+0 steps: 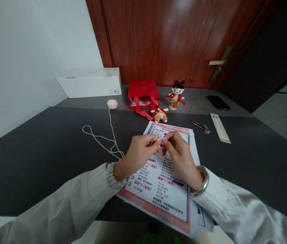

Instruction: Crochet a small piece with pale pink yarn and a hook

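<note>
My left hand (139,151) and my right hand (179,155) meet above the printed sheets (156,200), fingertips almost touching. Between them is a small pale piece of yarn work (160,142), mostly covered by the fingers. The left thumb and forefinger pinch it. A small pink thing shows at the right fingertips, too small to make out. Pale yarn (113,149) lies in loops left of my left hand and leads back to a light pink ball (112,104).
Behind the sheets are a red gift bag (143,89), a headless doll body (160,115) and a finished doll (177,95). Small scissors (198,126), a flat packet (220,128) and a phone (218,102) lie right. A white box (90,83) stands back left.
</note>
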